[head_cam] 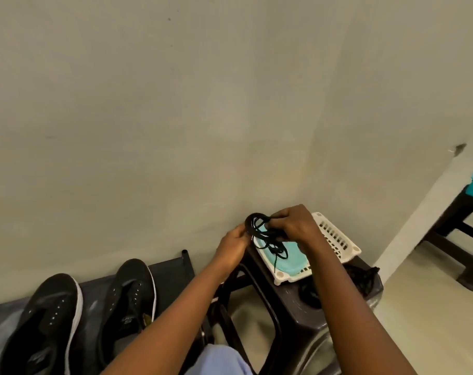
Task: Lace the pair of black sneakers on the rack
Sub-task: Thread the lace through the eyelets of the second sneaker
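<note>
Two black sneakers (89, 312) unlaced, side by side on the dark rack (170, 269) at lower left, toes toward the wall. Right of them, left hand (234, 246) and right hand (293, 226), fingers curled round a tangle of black laces (262, 230), just above a white basket (338, 239) on a dark stool (292, 307). Far right, another stool (457, 236).

Dim, soft light (edges warped)
</note>
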